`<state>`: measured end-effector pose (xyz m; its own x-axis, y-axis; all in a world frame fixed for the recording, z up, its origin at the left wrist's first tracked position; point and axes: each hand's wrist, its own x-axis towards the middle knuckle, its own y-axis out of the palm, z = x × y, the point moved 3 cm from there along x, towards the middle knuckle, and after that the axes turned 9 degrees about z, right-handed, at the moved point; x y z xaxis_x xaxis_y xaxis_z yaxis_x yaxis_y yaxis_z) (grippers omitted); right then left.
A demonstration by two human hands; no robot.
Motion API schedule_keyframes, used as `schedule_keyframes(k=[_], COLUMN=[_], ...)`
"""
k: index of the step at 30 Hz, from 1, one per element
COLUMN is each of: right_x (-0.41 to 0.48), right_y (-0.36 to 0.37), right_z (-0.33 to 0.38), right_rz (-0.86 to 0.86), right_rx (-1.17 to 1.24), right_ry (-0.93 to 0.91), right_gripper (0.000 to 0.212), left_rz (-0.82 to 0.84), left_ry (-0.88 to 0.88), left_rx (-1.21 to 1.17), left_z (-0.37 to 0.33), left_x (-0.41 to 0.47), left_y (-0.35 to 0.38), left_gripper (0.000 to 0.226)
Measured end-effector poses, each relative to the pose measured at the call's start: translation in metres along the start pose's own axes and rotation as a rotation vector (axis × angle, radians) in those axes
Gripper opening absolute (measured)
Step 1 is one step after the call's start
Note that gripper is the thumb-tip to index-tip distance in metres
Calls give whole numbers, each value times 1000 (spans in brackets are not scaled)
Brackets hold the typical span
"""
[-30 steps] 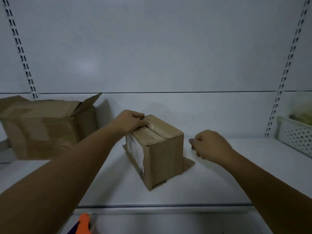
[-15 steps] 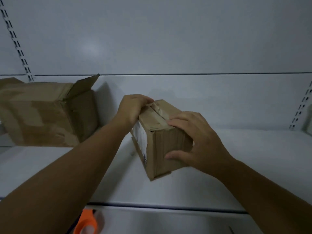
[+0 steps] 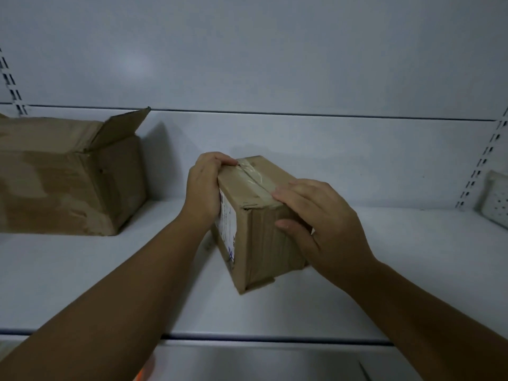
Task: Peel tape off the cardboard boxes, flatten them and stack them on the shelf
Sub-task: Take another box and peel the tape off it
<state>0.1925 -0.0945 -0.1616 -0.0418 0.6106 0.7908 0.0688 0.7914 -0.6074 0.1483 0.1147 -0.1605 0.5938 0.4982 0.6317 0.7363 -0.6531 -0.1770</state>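
1. You faced a white metal shelf point(image 3: 384, 270) with a pale back panel, in dim light.
2. The small cardboard box point(image 3: 258, 243) stood on that shelf about midway across, one corner turned toward you. Its flaps were closed under a strip of clear tape point(image 3: 254, 178) along the top seam.
3. Your left hand point(image 3: 204, 188) curled its fingers over the box's far top edge, one fingertip at the end of the tape. I cannot tell whether a loose end was pinched.
4. Your right hand point(image 3: 321, 226) lay with fingers stretched flat on the near top edge and thumb against the side face, steadying rather than clasping.
5. The box looked light, probably stiff at its edges and likely to dent mid-panel, so corners seemed the better hold. The wrinkled tape looked slick. Its end at the top edge was the likeliest place to lift it, pulling low along the seam so the paper did not tear.
6. A white label point(image 3: 226, 226) covered the box's left face.
7. A larger cardboard box point(image 3: 68, 182), flaps open, sat well apart to the left, and a white perforated basket point(image 3: 494, 202) showed at the far right.
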Motion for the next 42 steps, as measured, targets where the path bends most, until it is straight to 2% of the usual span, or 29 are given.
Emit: schedule_keyframes(k=[5,9,12,19,22,25,29,30,33,34,35,37,38,39,40,42], right_x=[-6,-10,-11,-13,-12,-10,-10,-10,-9,-9,-9,-8,-7,-7,-7,-6], right_y=[0,-5,-10,-6,-5,-5,-6,-8,-10,-10,-11,-13,-14,-15,-15,-16], right_z=[0,0,1,6,6,6,4,3,2,2,2,1,1,1,1,2], right_rz=[40,-25,-89,-26,-74,-107,-127,-135,-179,-199,-219,-258,-271,-279,-284,-279], right_rx=[52,141,150,-79,-120,-93,49,85,142,156,169,179,183,198,220,297], right_ry=[58,88,51,-70,-76,-57,2,30,106,126,141,153,158,167,177,204], right_gripper=[48,56,44,19,21,17,19,22,34,34,35,36,35,36,39,38], left_rz=[-6,13,21,42,80,122,120,162,359,420,522,814,926,969,936,777], left_ry=[-54,-72,-110,-73,-76,-38,-206,-233,-140,-66,-13,-2,9,45,96,205], left_rx=[-158,-144,-198,-148,-110,42,-38,30,567,611,543,375,414,509,632,830], left_z=[4,9,11,0,-7,-17,-27,-31,-61,-75,-91,-121,-130,-134,-134,-135], left_x=[3,4,6,2,-1,-4,-3,0,8,7,2,-17,-27,-33,-36,-36], left_y=[1,-2,-4,-5,-7,-8,-9,-11,-17,-18,-16,-3,5,13,19,26], left_gripper=[32,36,41,39,37,34,31,29,22,19,17,23,28,32,37,43])
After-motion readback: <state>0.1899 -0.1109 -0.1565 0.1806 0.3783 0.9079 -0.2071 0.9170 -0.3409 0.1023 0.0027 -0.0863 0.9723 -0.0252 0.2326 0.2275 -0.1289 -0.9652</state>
